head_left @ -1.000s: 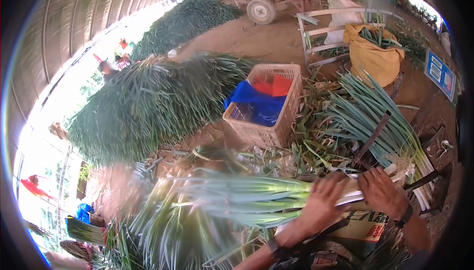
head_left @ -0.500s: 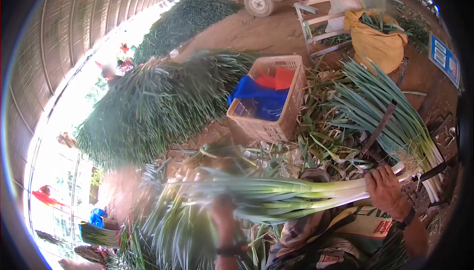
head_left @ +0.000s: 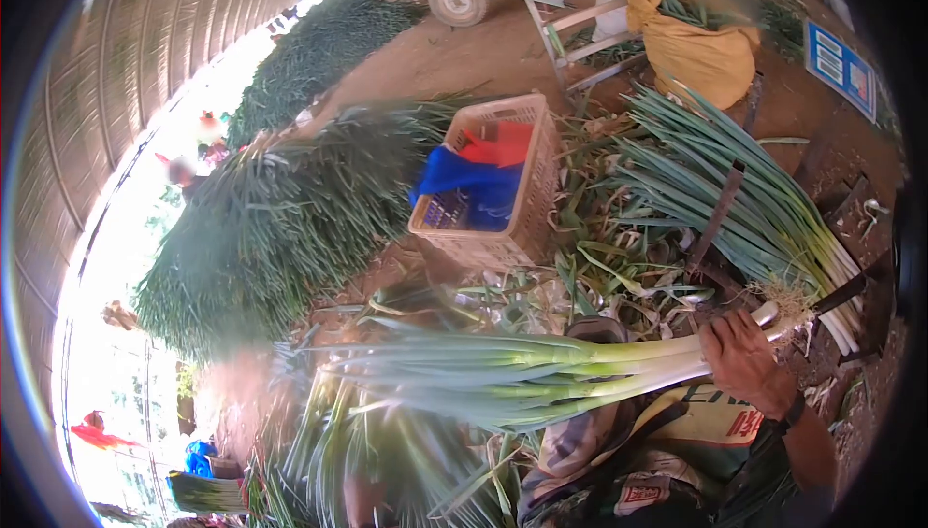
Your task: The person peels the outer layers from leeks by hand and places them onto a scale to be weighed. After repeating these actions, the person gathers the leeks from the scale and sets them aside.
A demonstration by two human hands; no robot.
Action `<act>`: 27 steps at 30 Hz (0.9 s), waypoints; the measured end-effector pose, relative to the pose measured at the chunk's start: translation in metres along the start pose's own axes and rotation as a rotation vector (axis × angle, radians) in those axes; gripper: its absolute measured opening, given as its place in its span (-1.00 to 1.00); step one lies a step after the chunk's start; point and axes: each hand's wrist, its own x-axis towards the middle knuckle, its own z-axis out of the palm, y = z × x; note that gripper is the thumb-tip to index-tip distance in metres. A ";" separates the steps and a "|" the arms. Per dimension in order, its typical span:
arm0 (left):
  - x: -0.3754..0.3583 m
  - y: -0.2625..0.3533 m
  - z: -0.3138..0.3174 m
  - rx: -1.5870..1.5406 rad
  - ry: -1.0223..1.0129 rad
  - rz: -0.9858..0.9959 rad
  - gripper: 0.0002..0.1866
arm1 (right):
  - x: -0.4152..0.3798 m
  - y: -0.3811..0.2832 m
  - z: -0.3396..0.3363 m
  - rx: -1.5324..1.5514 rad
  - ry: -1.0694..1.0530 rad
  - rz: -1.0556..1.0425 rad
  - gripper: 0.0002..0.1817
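- Change since the earlier frames: the left hand (head_left: 362,501) is off the pale stems and now sits at the lower left, among the leaves of a loose pile (head_left: 425,475). The right hand (head_left: 744,359) remains near the root end.
- Right hand: fingers wrap over the white stems of a bundle of green onions (head_left: 580,364); the grip is closed.
- Left hand: blurred and mostly covered by leaves. How far it is open, and whether it holds a stalk, cannot be told.
- Bundle position: roughly level in front of the person's lap, root end to the right, leaf tips over the loose pile.
- Surroundings: a second batch of green onions (head_left: 744,204) lies to the right, crossed by a metal bar (head_left: 717,217). A crate (head_left: 483,249) stands beyond the bundle.
- Recommended handling: keep the right grip firm but not crushing, close to the roots, with stem ends even. Separate leaves gently with the left hand; pulling sharply could snap them or skew the bundle.
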 end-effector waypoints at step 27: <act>-0.077 0.415 -0.107 -0.270 0.430 1.526 -0.46 | 0.000 -0.007 0.022 -0.124 0.269 0.014 -0.72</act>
